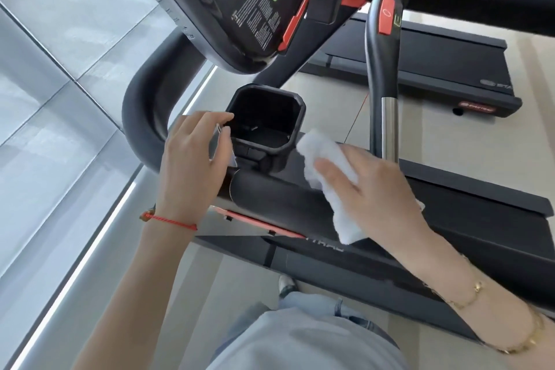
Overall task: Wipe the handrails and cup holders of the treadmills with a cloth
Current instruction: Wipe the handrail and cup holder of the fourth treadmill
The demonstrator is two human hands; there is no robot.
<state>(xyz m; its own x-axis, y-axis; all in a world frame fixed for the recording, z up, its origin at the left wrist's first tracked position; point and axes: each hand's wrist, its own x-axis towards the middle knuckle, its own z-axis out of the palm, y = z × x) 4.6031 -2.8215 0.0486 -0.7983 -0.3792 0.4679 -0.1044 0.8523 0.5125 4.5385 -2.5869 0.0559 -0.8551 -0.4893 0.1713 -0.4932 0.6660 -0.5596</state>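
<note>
Pressing white cloth [327,177] flat onto black handrail [270,195] under right hand [366,186], beside cup holder [267,120]; left hand [192,156] pinching something small, unclear. Better keeping firm, overlapping strokes.

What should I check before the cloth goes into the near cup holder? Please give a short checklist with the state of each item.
1. Cloth held by the right hand: ok, the fingers press it on the handrail.
2. Cloth next to the near cup holder: ok, it lies just to the right of the rim.
3. Cup holder empty: cannot tell, small bits show on its dark floor.
4. Left hand free to steady the holder: not ok, it pinches a small clear scrap at the holder's left rim.
5. Cloth clean enough: ok, it looks white.
</note>
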